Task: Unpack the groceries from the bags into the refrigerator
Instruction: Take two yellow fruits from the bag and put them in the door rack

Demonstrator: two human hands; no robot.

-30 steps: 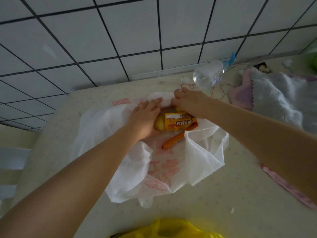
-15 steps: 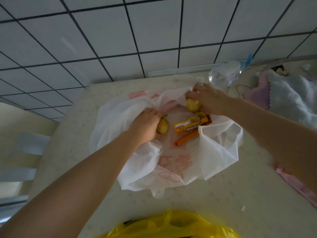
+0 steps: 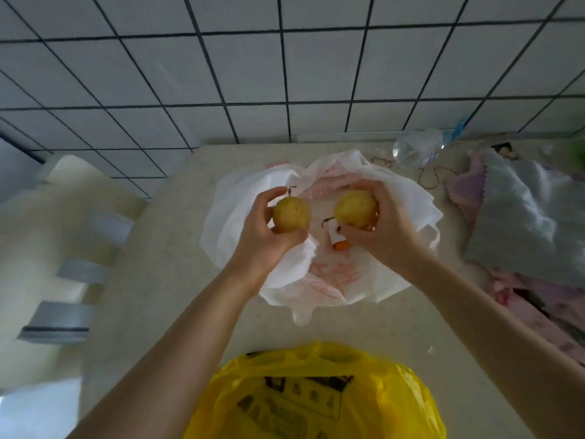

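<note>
A wall of large white square tiles with dark grout lines (image 3: 285,74) fills the upper half of the view. Below it stands a pale beige speckled table top (image 3: 177,280), its far edge meeting the wall. To the left of the table is a cream-coloured chair with grey slats (image 3: 72,248), blurred. At the lower left corner a bright pale patch of floor (image 3: 38,407) catches light. The room is dimly and evenly lit.
</note>
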